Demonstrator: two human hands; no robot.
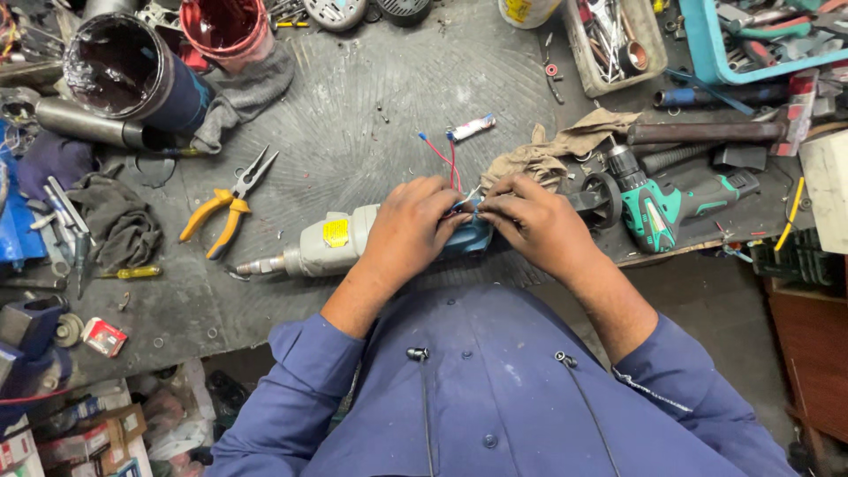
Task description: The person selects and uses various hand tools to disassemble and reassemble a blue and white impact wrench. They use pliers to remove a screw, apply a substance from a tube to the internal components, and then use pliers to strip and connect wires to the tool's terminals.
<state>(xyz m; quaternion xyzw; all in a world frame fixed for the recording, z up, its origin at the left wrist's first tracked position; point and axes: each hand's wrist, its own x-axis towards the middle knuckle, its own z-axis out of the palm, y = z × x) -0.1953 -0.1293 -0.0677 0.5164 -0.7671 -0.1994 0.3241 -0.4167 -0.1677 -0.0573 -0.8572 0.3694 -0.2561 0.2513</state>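
Working at the middle of the bench (371,106), we have both hands on a power tool (340,240) that lies on its side, grey nose pointing left, blue rear housing toward us. Our left hand (408,228) is closed over the tool body, fingers curled on the blue part to steady it. Our right hand (537,223) pinches something small at the rear opening with its fingertips, most likely the thin red and blue wires (444,159) that rise from there; the exact grip is hidden between the fingers.

To do this well, we judge that the left hand should keep the tool flat and from rolling, while the right handles the wires gently near their ends, without tugging at the joint inside.

Orange-handled pliers (225,210) lie apart to the left, a small white tube (471,128) beyond the wires, a beige rag (552,150) just beside the right hand, and a green cordless drill (676,201) farther right.
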